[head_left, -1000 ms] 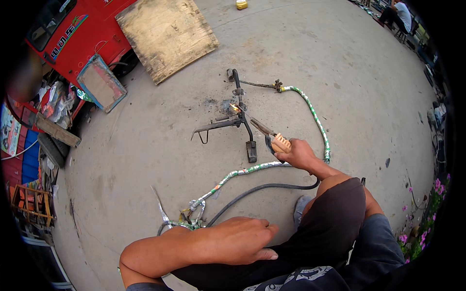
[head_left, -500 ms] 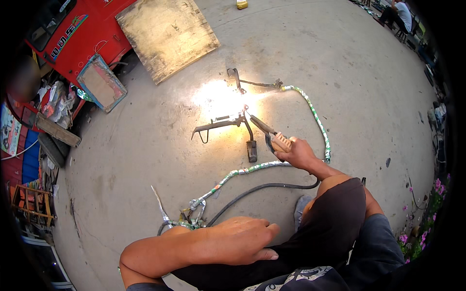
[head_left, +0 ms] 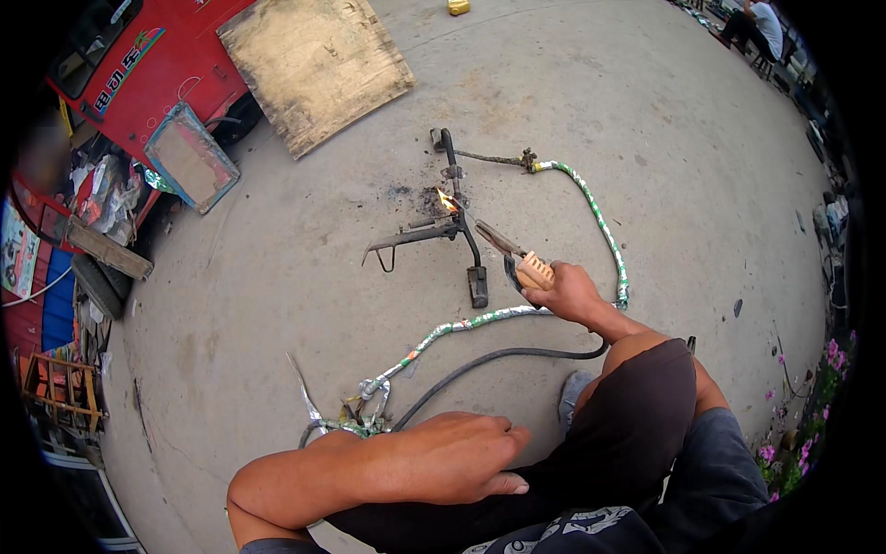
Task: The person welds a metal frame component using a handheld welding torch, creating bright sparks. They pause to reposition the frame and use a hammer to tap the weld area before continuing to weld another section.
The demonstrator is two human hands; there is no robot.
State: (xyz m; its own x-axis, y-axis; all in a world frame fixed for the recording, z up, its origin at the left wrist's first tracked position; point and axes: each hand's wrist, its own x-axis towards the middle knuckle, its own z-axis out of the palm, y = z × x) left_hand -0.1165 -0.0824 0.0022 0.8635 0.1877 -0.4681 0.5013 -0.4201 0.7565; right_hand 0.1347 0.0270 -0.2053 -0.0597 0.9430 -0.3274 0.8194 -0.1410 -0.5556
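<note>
My right hand [head_left: 563, 295] grips a welding electrode holder [head_left: 533, 270] with a pale handle and dark jaws. Its thin rod reaches the black metal stand assembly [head_left: 425, 235], where a small flame [head_left: 447, 201] burns beside scattered dark specks on the concrete. A rubber-capped end [head_left: 477, 286] of the assembly points toward me. A cable wrapped in green and silver material [head_left: 604, 238] loops around it to a clamp [head_left: 528, 162]. My left hand [head_left: 471, 452] hangs over my leg, fingers loosely bent apart from the thumb, holding nothing that I can see.
A red vehicle [head_left: 161, 51] stands upper left, with a plywood sheet [head_left: 314, 74], framed panel [head_left: 189, 157] and tire [head_left: 97, 282]. A seated person [head_left: 757, 32] is far upper right. A black cable [head_left: 489, 355] lies before me. Pink flowers [head_left: 835, 355] line the right edge.
The bright white glare at the joint half a second ago has died down to a small orange flame, much as a second ago. My hands have stayed in place.
</note>
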